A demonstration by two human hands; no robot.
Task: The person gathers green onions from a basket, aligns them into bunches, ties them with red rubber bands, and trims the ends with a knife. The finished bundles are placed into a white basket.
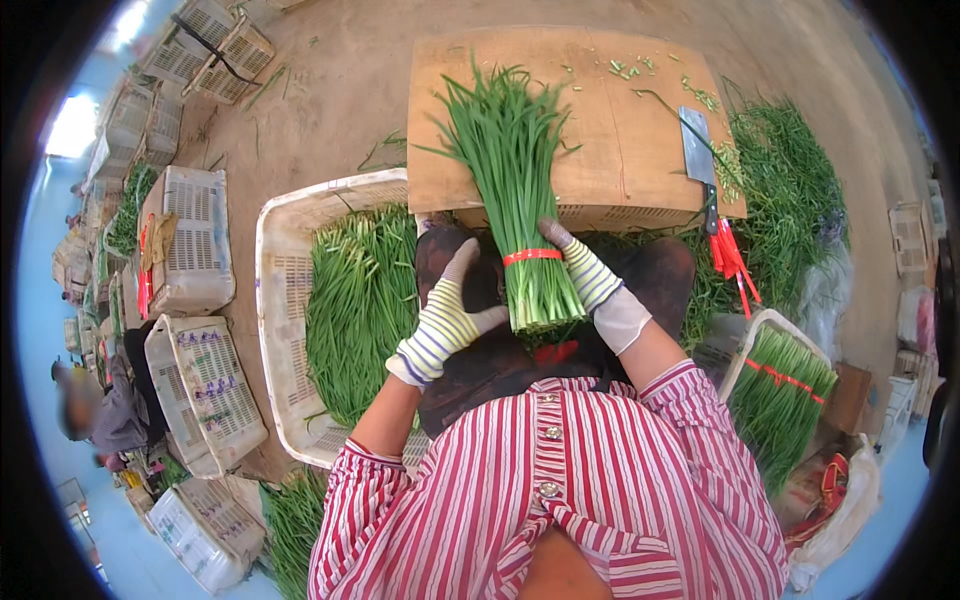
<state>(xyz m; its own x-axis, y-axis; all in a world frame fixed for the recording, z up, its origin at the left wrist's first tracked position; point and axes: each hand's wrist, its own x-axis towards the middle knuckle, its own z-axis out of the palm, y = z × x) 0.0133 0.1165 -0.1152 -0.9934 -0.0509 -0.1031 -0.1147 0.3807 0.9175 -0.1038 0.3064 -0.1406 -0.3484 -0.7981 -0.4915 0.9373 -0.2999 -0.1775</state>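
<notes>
A thick bundle of garlic chives (517, 172) with a red band (532, 256) around its lower stems lies before me. Its cut ends point toward me, and its leaves rest over the wooden board (637, 157). My right hand (587, 264), in a striped glove, grips the bundle's right side near the band; part of the fingers is hidden behind the stems. To the left of the bundle, my left hand (444, 326) is spread, thumb and fingers apart, holding nothing. Its thumb tip comes close to the stem ends; I cannot tell whether it touches.
A cleaver (697, 146) lies at the board's right edge, above red strips (727, 259). Loose chives fill a white crate (274, 360) on the left. Trimmings (787, 172) are heaped at right, near a crate of banded chives (780, 405). Another person (116, 405) is far left.
</notes>
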